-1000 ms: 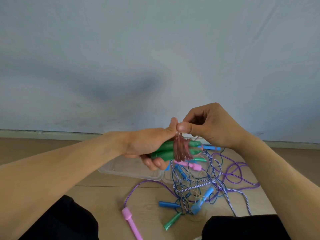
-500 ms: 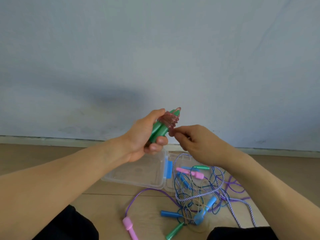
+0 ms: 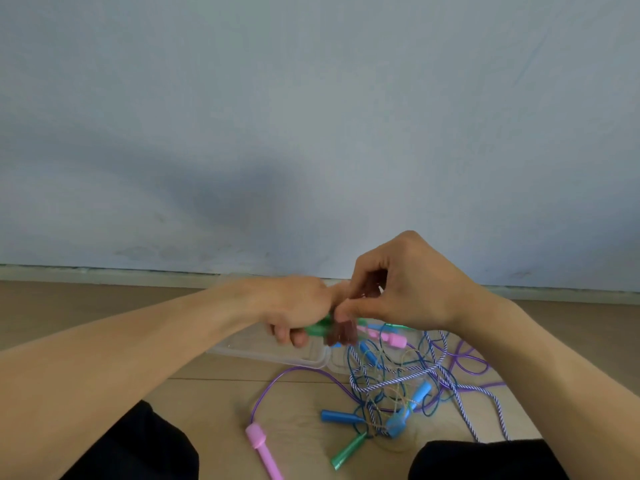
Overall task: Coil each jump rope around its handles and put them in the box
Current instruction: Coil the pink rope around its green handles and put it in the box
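Left hand (image 3: 294,308): clenched round the green handles (image 3: 317,329), above the box (image 3: 263,348).
Right hand (image 3: 398,292): pinching the reddish rope coil (image 3: 343,333) wound on those handles.
Box: one, clear plastic, on the floor (image 3: 214,403).
Loose ropes (image 3: 408,375): tangled heap, right of the box; number unclear.
Loose handles seen: two pink, three blue, two green.

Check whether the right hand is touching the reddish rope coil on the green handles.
Touching. The head view shows the right hand with thumb and fingers closed onto the top of the reddish rope coil, no gap visible, though motion blur softens the edge.
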